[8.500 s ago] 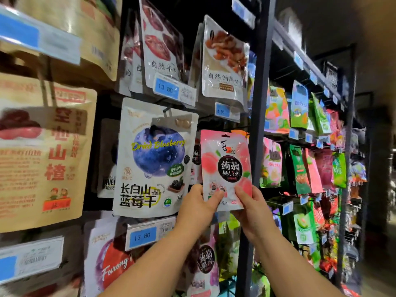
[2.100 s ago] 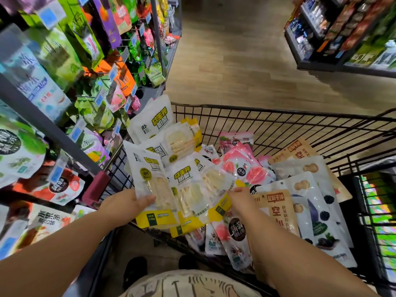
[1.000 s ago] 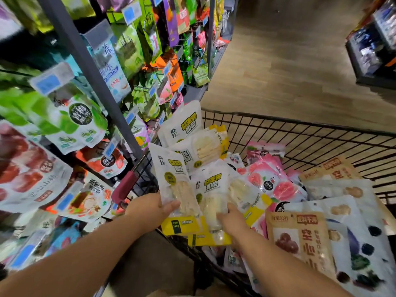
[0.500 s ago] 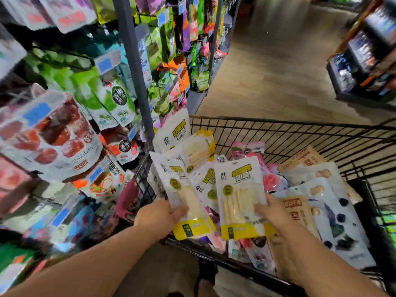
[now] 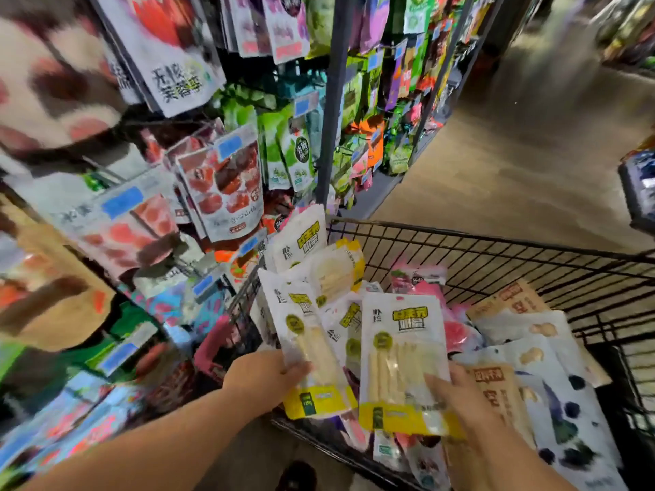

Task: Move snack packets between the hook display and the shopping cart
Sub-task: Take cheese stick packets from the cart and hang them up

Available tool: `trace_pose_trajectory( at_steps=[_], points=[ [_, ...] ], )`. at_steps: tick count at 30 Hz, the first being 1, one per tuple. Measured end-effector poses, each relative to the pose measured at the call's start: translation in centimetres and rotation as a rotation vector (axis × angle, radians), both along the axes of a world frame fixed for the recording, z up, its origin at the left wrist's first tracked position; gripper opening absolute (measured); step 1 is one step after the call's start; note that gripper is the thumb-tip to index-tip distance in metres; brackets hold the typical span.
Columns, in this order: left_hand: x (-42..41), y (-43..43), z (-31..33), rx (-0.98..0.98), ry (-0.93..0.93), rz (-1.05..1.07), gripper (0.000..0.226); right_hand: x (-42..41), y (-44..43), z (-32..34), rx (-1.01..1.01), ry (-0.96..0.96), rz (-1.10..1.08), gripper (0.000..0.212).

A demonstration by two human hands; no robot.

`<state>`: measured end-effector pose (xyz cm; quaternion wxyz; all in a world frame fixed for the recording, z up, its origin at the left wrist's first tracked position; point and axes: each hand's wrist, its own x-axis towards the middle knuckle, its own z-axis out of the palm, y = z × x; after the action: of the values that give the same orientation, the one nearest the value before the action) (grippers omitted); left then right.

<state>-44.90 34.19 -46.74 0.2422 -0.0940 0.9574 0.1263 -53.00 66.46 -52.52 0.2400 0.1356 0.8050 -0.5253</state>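
Note:
My left hand grips the lower end of a white and yellow snack packet over the near left corner of the black wire shopping cart. My right hand pinches a second white and yellow packet of the same kind, held upright beside the first. More packets of that kind stand behind them in the cart. The hook display fills the left side, hung with red-fruit and green packets.
The cart also holds pink jelly packets, brown packets and white blueberry packets. A dark upright post divides the display. Wooden floor stretches ahead, with another shelf at the right edge.
My right hand has lifted one white and yellow packet clear of the pile in the cart. The view has swung up and left toward the hook display.

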Motion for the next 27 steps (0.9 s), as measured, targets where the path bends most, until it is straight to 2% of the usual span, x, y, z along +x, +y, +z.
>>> trace_pose_trajectory(
  at_steps=[1, 4, 7, 13, 16, 21, 27],
  points=[
    [1.0, -0.3, 0.2, 0.024, -0.002, 0.028, 0.077, 0.8, -0.7, 0.3, -0.029, -0.007, -0.008, 0.022],
    [4.1, -1.0, 1.1, 0.137, 0.037, 0.150, 0.052, 3.6, -2.3, 1.3, -0.072, 0.028, 0.037, 0.023],
    [7.3, -0.9, 1.6, 0.147, 0.046, 0.189, 0.043, 6.2, -3.2, 1.7, -0.087, 0.053, 0.086, 0.024],
    [13.7, -0.6, 0.2, 0.041, 0.038, 0.241, 0.069, 11.1, -3.5, 0.9, -0.067, 0.015, 0.154, 0.021],
    [16.4, -0.4, -0.5, 0.064, 0.066, 0.273, 0.081, 12.9, -3.4, 0.2, -0.034, 0.012, 0.167, 0.019],
    [19.7, 0.0, -1.2, 0.083, 0.068, 0.289, 0.088, 15.6, -3.5, 0.1, -0.045, 0.011, 0.168, 0.018],
    [22.5, 0.0, -1.1, 0.103, 0.061, 0.309, 0.057, 19.0, -4.5, -0.2, -0.085, 0.021, 0.098, 0.022]
  ],
)
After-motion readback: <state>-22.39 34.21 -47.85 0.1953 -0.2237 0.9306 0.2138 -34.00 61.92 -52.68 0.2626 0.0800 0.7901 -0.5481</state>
